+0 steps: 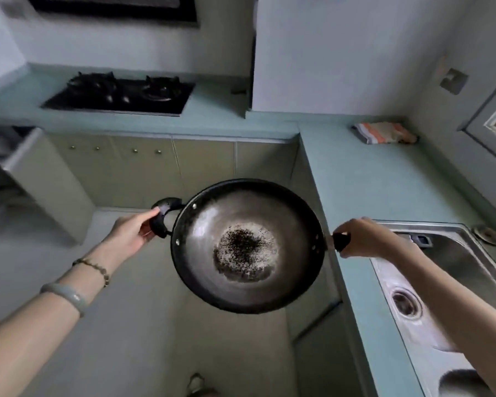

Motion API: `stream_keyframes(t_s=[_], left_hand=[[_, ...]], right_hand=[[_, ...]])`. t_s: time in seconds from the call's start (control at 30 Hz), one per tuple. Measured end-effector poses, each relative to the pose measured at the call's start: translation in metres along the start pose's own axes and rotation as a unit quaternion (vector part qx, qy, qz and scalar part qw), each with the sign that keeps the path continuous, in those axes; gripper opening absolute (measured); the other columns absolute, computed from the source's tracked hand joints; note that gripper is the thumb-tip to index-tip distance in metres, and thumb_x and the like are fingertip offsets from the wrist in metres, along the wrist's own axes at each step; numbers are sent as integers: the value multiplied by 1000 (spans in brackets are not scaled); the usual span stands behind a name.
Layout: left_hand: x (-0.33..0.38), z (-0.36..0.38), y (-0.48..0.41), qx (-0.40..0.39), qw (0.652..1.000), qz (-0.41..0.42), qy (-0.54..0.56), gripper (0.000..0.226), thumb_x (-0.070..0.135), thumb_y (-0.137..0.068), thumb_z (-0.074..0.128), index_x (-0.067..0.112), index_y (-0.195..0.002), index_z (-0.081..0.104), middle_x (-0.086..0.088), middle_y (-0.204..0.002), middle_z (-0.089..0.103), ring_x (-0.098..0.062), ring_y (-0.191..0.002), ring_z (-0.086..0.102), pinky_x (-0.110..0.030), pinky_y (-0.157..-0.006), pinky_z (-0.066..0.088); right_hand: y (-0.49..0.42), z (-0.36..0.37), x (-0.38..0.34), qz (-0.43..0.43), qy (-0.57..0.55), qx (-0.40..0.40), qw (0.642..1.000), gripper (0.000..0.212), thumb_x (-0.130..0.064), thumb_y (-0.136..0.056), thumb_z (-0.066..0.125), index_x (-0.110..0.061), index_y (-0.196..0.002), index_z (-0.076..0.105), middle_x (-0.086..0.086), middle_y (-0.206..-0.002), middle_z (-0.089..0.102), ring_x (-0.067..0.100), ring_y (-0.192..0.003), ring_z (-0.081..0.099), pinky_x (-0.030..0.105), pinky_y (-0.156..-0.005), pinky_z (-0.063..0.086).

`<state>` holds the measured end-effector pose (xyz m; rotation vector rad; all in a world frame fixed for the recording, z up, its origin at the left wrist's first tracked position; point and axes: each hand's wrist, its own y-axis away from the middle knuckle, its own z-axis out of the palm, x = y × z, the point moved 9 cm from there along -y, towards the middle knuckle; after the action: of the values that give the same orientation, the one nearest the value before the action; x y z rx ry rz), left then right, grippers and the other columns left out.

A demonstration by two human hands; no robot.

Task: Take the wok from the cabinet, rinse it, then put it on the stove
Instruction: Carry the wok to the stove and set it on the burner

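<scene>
Wok hangs in the air between our two hands, about level and mouth up, over the floor and just beside the front edge of the counter that carries the sink. Its inside is grey, with a dark speckled patch at the bottom. Our left hand grips the black loop handle on its left side, thumb against it and fingers curled behind. Our right hand is wrapped in a fist round the short handle on its right side, above the counter's front edge. The sink lies just right of that hand. The stove sits on the far counter, toward its left end, well apart from the wok. A striped cloth lies near the far corner of the sink's counter. At the left a cabinet door stands open. A pale bangle and a bead bracelet ring our left wrist.
</scene>
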<state>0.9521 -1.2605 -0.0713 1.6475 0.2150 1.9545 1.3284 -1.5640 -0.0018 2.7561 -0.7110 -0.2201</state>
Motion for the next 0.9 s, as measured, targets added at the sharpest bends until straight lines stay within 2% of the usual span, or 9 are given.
stream_keyframes(t_s=[0.07,0.13,0.17,0.27,0.47,0.6,0.7,0.77,0.9], left_hand=[[21,-33,-9,28,999,2,16,4,12,-87,63,11,-83,61,-3,-68,71,-8,-51,67,-25,-61,54],[44,-61,-19,52,998,9,33,9,12,-88,61,12,-79,58,3,-52,67,-7,-46,64,-24,-58,53],[53,-73,-26,56,998,10,39,9,12,-88,61,12,-79,58,4,-51,67,-6,-45,64,-23,-54,55],[78,-109,-46,74,996,12,52,7,11,-88,60,12,-82,57,4,-50,66,-6,-45,64,-18,-46,53],[113,-144,-99,97,993,18,64,5,11,-88,61,11,-85,57,2,-52,68,-7,-48,66,-19,-47,53],[128,-146,-142,96,993,16,63,5,14,-89,61,11,-87,58,4,-56,70,-6,-54,67,-22,-57,55],[139,-141,-181,95,994,6,55,5,15,-88,62,11,-88,59,3,-58,70,-12,-69,65,-25,-66,50],[149,-132,-209,94,994,3,53,5,14,-88,62,10,-88,59,3,-57,70,-15,-77,61,-26,-68,49],[176,-108,-263,100,994,0,54,5,13,-88,62,10,-88,58,2,-58,71,-15,-78,61,-26,-67,49]], right_hand=[[-29,-7,-40,-29,16,-12,999,15,-26,-60,60,-23,-74,63,1,-70,64,24,-77,61,33,-62,53],[-58,-14,-75,-50,15,-14,999,5,-24,-59,61,-25,-62,56,-1,-61,57,21,-69,56,32,-56,49],[-72,-17,-90,-56,8,-16,998,10,-24,-59,62,-28,-56,53,-4,-58,54,17,-63,53,30,-52,46],[-108,-28,-132,-71,-1,-20,997,16,-24,-58,63,-33,-52,50,-6,-53,50,7,-55,46,26,-47,38],[-171,-47,-185,-91,-14,-24,995,14,-22,-57,62,-31,-54,52,-4,-54,49,16,-59,46,27,-49,40],[-214,-59,-199,-91,-8,-37,995,16,-22,-58,63,-33,-54,53,-5,-53,47,14,-58,43,27,-50,38],[-253,-70,-202,-84,-11,-48,995,24,-19,-61,65,-37,-51,53,-5,-53,47,11,-55,42,25,-49,37],[-284,-79,-201,-77,-13,-45,996,23,-19,-61,65,-35,-51,53,-5,-55,49,11,-56,43,25,-49,37],[-347,-101,-197,-71,-14,-48,996,27,-18,-62,67,-34,-47,51,-6,-56,52,12,-58,46,24,-49,38]])
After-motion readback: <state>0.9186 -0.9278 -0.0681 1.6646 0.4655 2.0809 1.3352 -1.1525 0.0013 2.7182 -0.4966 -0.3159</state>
